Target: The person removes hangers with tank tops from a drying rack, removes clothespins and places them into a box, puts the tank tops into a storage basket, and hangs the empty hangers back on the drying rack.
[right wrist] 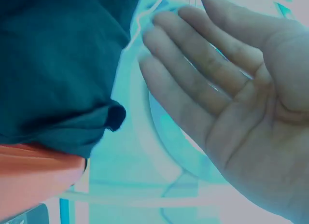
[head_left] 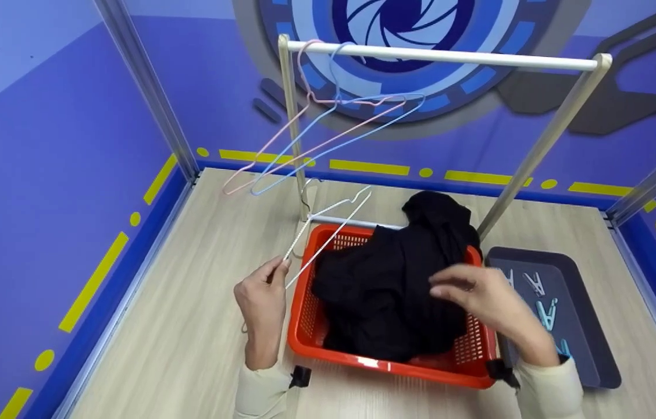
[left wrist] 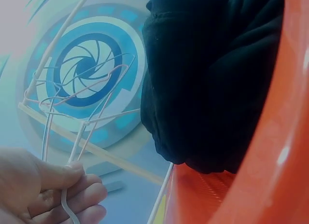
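My left hand pinches a white clothes hanger by one side, between thumb and fingers, at the left rim of the basket. The hanger tilts, its hook toward the rack. In the left wrist view, thumb and fingers close on the hanger's wire. Black garments lie heaped in a red-orange plastic basket. Over the right part of that cloth is my right hand, holding nothing. The right wrist view shows its palm with the fingers nearly straight, beside the dark cloth.
Behind the basket stands a rack with a white rail. A pink hanger and a blue hanger hang at its left end. On the right, a dark grey tray holds several clothes pegs. Blue walls enclose the table.
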Motion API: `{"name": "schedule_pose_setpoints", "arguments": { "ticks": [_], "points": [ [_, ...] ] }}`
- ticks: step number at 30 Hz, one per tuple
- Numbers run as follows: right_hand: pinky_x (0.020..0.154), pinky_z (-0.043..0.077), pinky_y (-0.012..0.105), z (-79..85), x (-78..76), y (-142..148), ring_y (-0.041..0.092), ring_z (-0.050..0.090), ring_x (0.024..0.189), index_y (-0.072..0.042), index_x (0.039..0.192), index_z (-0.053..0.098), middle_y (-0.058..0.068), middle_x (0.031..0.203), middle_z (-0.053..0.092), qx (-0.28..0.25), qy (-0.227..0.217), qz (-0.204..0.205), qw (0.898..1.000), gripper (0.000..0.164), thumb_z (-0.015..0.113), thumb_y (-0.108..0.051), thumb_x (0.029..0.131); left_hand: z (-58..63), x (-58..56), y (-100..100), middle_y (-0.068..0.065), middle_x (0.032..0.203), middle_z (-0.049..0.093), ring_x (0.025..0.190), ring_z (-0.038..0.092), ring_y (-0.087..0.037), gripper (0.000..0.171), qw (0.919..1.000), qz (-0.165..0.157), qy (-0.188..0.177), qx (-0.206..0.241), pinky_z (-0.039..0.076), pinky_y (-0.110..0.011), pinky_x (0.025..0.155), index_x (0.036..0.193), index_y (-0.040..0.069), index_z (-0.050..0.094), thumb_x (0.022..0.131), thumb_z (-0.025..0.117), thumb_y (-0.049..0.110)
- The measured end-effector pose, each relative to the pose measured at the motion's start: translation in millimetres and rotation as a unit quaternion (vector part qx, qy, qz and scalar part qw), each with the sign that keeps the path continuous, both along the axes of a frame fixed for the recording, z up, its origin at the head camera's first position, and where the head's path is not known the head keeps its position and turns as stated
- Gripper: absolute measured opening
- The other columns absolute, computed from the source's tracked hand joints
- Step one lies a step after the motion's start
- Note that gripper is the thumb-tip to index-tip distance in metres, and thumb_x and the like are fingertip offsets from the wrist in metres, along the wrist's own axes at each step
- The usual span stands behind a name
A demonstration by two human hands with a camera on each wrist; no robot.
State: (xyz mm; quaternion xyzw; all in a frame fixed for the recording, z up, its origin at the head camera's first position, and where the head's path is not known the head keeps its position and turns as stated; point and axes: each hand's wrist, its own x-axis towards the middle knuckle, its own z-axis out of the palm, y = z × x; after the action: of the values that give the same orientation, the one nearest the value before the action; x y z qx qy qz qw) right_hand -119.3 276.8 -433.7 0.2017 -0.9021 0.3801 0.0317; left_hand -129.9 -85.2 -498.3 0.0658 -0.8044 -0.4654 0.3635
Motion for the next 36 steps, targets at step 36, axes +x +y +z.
{"name": "schedule_pose_setpoints", "arguments": {
  "ticks": [36],
  "points": [
    [0.083,0.055,0.040,-54.9,-113.7,4,0.033,0.074,0.095,-0.005,0.104,0.083,0.011,0.102,0.080,-0.028,0.135,-0.140,0.980,0.012,0.078,0.001,0.095,-1.1,0.9,-2,-0.007,0.083,0.080,0.068,0.073,-0.020,0.008,0.9997,-0.007,0.013,-0.021,0.056,-0.038,0.059,0.091,0.003,0.086,0.084,0.090,0.003]
  ]
}}
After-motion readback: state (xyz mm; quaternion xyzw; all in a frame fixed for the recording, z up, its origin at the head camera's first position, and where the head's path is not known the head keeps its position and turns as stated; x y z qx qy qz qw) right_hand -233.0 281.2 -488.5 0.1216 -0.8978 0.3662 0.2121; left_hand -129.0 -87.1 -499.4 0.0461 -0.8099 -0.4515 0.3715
